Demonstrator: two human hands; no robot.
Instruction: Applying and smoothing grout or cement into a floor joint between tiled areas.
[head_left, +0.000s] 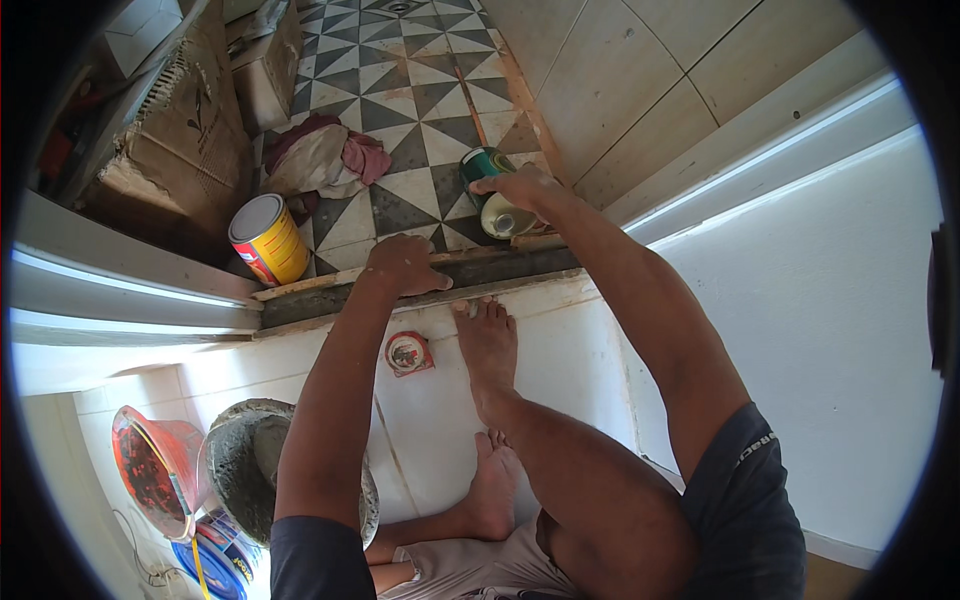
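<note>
My left hand (pixel 405 264) rests at the cement-lined threshold (pixel 475 270), thumb apart from its fingers, with nothing visible in it. My right hand (pixel 515 188) grips a green container (pixel 482 160) just beyond that threshold, on the patterned tile floor. A round, pale-topped container (pixel 505 218) is directly below this hand, partly behind it. Left of my hands stand a yellow can (pixel 267 240) and a heap of pink and beige rags (pixel 320 160). A red tape measure (pixel 408 352) lies on the white tiles between my left forearm and my bare foot (pixel 488 340).
Cardboard boxes (pixel 175 160) crowd the upper left. At lower left are a red bucket (pixel 145 460), a bucket of grey mortar (pixel 240 460) and a blue-lidded tub (pixel 210 565). A tiled wall (pixel 640 80) and door frame (pixel 750 160) bound the right side, beside a white wall (pixel 800 300).
</note>
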